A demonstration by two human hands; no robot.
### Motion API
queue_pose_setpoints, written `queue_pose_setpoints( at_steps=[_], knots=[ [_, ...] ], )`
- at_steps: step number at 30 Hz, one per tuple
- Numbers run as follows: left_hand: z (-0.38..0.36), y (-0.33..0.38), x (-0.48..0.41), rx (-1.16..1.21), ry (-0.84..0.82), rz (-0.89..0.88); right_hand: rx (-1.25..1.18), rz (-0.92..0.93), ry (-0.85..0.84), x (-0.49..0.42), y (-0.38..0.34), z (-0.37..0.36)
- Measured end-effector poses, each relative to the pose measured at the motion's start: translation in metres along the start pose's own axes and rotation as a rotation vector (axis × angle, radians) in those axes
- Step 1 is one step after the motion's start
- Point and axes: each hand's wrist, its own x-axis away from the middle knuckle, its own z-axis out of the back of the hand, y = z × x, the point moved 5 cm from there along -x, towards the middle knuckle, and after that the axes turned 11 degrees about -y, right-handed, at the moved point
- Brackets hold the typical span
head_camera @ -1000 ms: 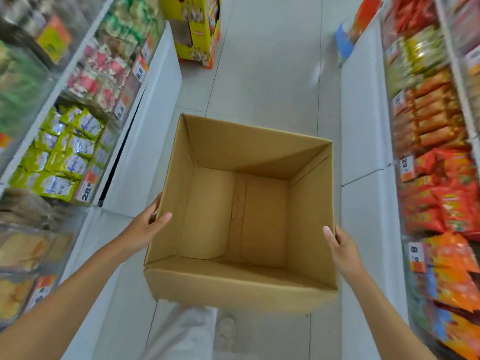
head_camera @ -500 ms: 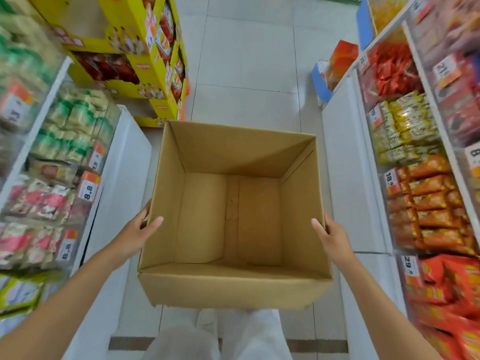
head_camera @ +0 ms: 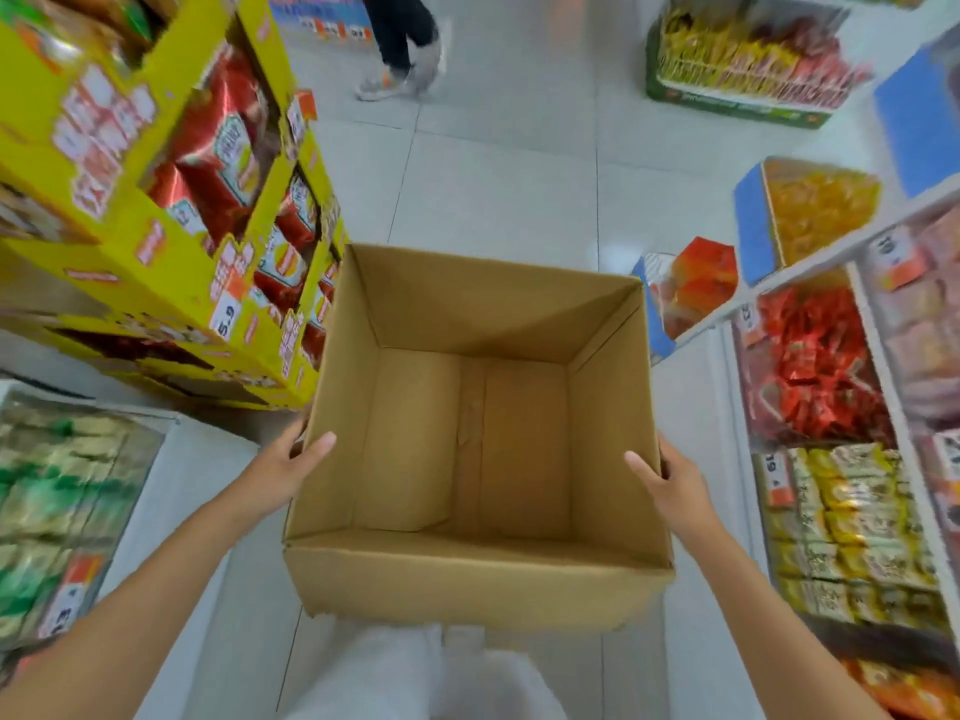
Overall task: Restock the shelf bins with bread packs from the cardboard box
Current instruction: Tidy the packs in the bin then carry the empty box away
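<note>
Box point(head_camera: 467, 584) carried off the floor point(head_camera: 493, 189), in front of the body, above pale trousers point(head_camera: 415, 678). Left hand point(head_camera: 283, 472) clasping the left wall, thumb hooked over the rim to the inside; right hand point(head_camera: 675, 483) doing likewise on the right wall. Nothing inside but bare cardboard: no bread packs to be seen.

Judging by that, past the unloading step: either finished and taking the empty away, or off for a refill; impossible to say which. Next move probably calling for little force, given an empty box, but for care in steering: yellow display point(head_camera: 156, 262) just beside the far left corner, shelf point(head_camera: 878, 356) near on the right, and someone's legs point(head_camera: 400, 39) ahead across the aisle.

Hidden or unclear:
- fingers on the outer walls, mostly behind the cardboard;
- underside of the box;
- contents of the bins point(head_camera: 104, 410) at left, smeared into green and pale blur, so no telling bread from anything else;
- most price tags, unreadable;
- the other person, cut off above the legs.
</note>
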Motion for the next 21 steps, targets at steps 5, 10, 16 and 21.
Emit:
queue_pose_setpoints(
  at_steps=[5,10,16,21],
  knots=[
    [0.042,0.080,-0.132,-0.026,0.014,0.001,0.051,0.011,0.009,-0.144,-0.074,0.052],
    [0.081,0.162,-0.247,-0.049,0.057,0.038,0.065,0.003,0.018,-0.270,-0.147,0.096],
    [0.103,0.253,-0.363,0.006,0.080,0.062,0.131,0.013,-0.040,-0.425,-0.221,0.151],
    [0.117,0.326,-0.466,0.115,0.151,0.040,0.123,0.043,-0.126,-0.573,-0.296,0.197]
  ],
)
